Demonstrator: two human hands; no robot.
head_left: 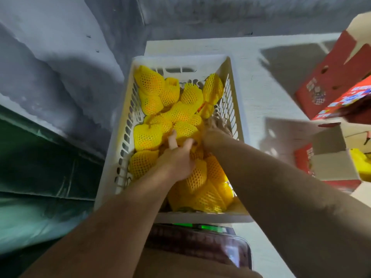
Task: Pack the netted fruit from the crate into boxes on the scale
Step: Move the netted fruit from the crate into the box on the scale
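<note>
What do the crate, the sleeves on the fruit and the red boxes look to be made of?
Crate: apparently moulded white plastic, matte, with slotted walls. Sleeves: likely soft yellow foam mesh, its open lattice showing orange fruit beneath. Red boxes: probably cardboard with printed outer faces, plain pale inside the flaps and sharp folds.

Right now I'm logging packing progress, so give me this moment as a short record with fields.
container: white slotted plastic crate
contents: many fruits in yellow foam net sleeves
left hand: in the crate, fingers among the netted fruit
right hand: reaching in near the crate's right wall, grip unclear
boxes: red printed cardboard boxes at right
scale: green-lit display below the crate
</note>
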